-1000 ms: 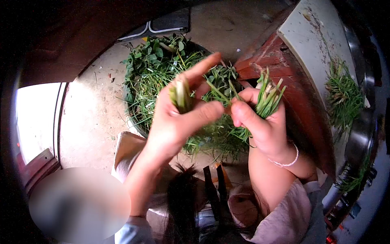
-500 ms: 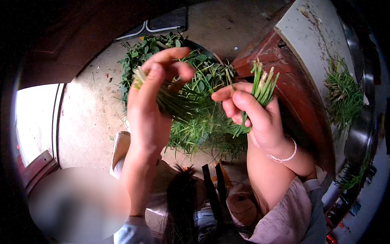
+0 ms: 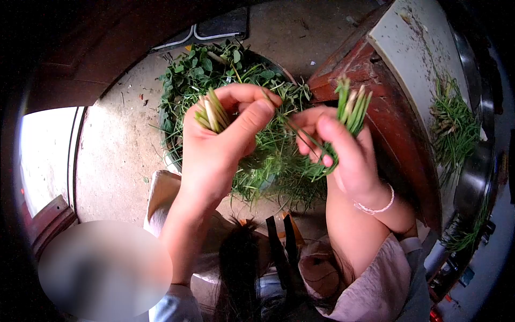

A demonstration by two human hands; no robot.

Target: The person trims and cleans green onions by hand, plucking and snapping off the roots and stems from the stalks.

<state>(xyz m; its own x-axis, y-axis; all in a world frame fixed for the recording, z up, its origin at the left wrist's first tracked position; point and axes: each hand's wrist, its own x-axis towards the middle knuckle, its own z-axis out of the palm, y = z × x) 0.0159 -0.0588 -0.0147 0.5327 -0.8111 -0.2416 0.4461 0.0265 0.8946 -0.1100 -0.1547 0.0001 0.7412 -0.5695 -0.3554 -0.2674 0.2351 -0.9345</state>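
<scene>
My left hand (image 3: 217, 134) is wrapped round a bunch of chives (image 3: 212, 111), pale cut ends pointing up. Its thumb and forefinger pinch the tip of a single green stalk (image 3: 291, 125) that stretches across to the other hand. A second bunch of chives (image 3: 354, 110) stands upright in my closed right hand (image 3: 346, 147), which wears a braided bracelet at the wrist. Where the single stalk's lower end goes among the right fingers I cannot make out. Below both hands lies a heap of loose greens (image 3: 268, 166), partly hidden by the left hand.
A round tub (image 3: 279, 67) holds leafy greens (image 3: 201, 67) and grassy stalks on the floor. To the right stands a red wooden piece of furniture (image 3: 375, 112) with a pale top (image 3: 416, 40), where another pile of chives (image 3: 456, 123) lies. A metal-framed stool (image 3: 220, 29) is behind.
My left hand has turned and moved right and slightly down, its thumb and forefinger closing on the single stalk. The stalk has tilted from upright by the right forefinger. Both bunches stay held.
</scene>
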